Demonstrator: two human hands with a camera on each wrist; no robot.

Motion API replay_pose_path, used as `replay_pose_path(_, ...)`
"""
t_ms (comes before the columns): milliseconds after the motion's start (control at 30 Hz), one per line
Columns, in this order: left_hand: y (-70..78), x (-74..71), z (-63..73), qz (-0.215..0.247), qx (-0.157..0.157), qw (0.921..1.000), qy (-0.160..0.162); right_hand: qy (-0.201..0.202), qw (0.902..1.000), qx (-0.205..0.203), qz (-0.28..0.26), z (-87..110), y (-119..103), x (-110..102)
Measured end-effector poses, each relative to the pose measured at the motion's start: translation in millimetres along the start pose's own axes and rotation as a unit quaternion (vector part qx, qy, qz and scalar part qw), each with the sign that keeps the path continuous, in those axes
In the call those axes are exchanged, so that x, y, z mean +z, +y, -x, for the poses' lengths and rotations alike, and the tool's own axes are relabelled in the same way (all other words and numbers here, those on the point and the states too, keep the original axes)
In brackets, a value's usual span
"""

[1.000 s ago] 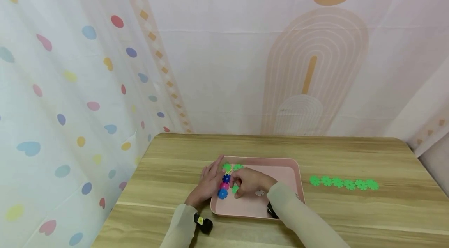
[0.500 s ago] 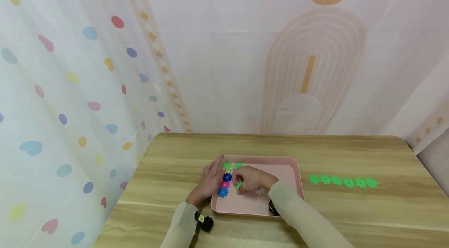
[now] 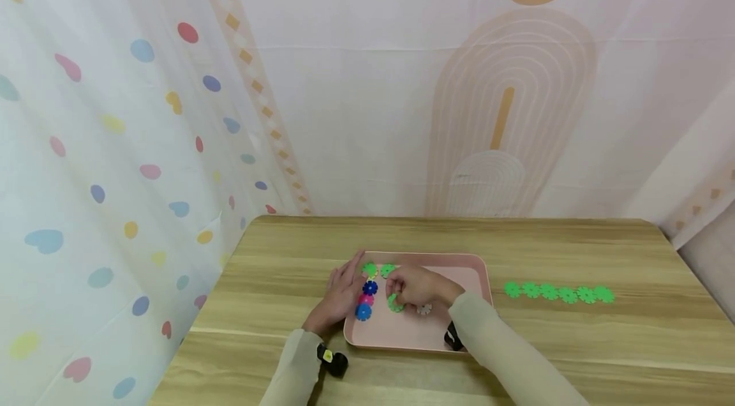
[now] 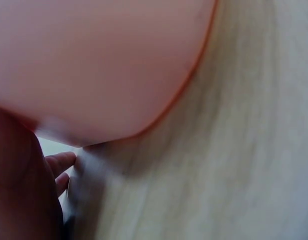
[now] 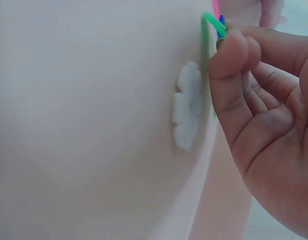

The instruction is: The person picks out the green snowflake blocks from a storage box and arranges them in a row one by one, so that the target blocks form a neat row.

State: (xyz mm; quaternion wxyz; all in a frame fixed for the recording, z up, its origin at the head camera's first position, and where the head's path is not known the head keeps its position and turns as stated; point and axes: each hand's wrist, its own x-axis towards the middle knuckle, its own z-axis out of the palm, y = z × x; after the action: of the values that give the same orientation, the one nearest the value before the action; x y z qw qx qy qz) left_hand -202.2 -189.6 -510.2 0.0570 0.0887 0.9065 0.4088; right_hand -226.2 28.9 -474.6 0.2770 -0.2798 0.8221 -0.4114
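In the head view my right hand (image 3: 418,286) is over a pink tray (image 3: 387,333), pinching a green snowflake disc (image 3: 393,305) between thumb and forefinger. Its edge-on rim shows at the fingertips in the right wrist view, where a white snowflake disc (image 5: 187,107) lies flat on the tray close by. My left hand (image 3: 340,299) rests along the tray's left rim with its fingers straight. Beside it, inside the tray, lie a dark blue disc (image 3: 370,288), a pink disc (image 3: 366,300) and a blue disc (image 3: 363,312). Two more green discs (image 3: 388,270) sit at the back left corner.
A row of several green snowflake discs (image 3: 549,292) lies on the wooden table (image 3: 574,342) to the right of the tray. Each wrist wears a black camera (image 3: 333,362). A patterned curtain (image 3: 367,106) hangs behind the table.
My right hand has shifted slightly right, and the green disc has come with it, away from the pink and blue discs. The left hand stays at the rim.
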Motion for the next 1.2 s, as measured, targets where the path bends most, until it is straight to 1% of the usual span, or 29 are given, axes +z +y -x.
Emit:
replay_pose_path(167, 0.7, -0.3, 0.5, -0.004, -0.004, 1.0, -0.004, -0.002, 0.9998, 0.008, -0.016, 8.6, -4, -6)
replay_pose_path(233, 1.5, -0.4, 0.9, -0.001, -0.009, 1.0, -0.005, -0.001, 0.9998, 0.007, -0.019, 12.9, -5, -9)
replay_pose_path(400, 2.5, -0.6, 1.5, 0.011, -0.018, 0.9998, -0.006, 0.002, 0.9988, 0.012, -0.047, 23.9, -5, -16)
replay_pose_path(567, 2.4, -1.6, 2.2, 0.013, -0.014, 0.9998, -0.007, 0.01, 0.9985, 0.001, -0.053, 35.1, -4, -24)
replay_pose_path(767, 2.3, -2.2, 3.4, 0.013, -0.017, 0.9998, -0.006, 0.029, 0.9981, -0.016, -0.051, 49.3, -1, -35)
replay_pose_path(867, 2.3, -2.2, 3.3, 0.01, -0.019, 0.9997, -0.006, 0.045, 0.9977, -0.018, -0.047, 56.1, 2, -40)
replay_pose_path(967, 2.5, -2.3, 3.6, 0.009, -0.02, 0.9998, -0.005, 0.068, 0.9971, -0.018, -0.029, 63.5, 6, -45)
replay_pose_path(1100, 3.0, -2.1, 4.4, 0.013, -0.022, 0.9997, -0.006, 0.081, 0.9957, -0.03, -0.034, 76.7, 10, -53)
replay_pose_path(1200, 2.9, -1.0, 4.1, 0.013, -0.019, 0.9997, -0.006, 0.085, 0.9939, -0.04, -0.058, 89.0, 13, -61)
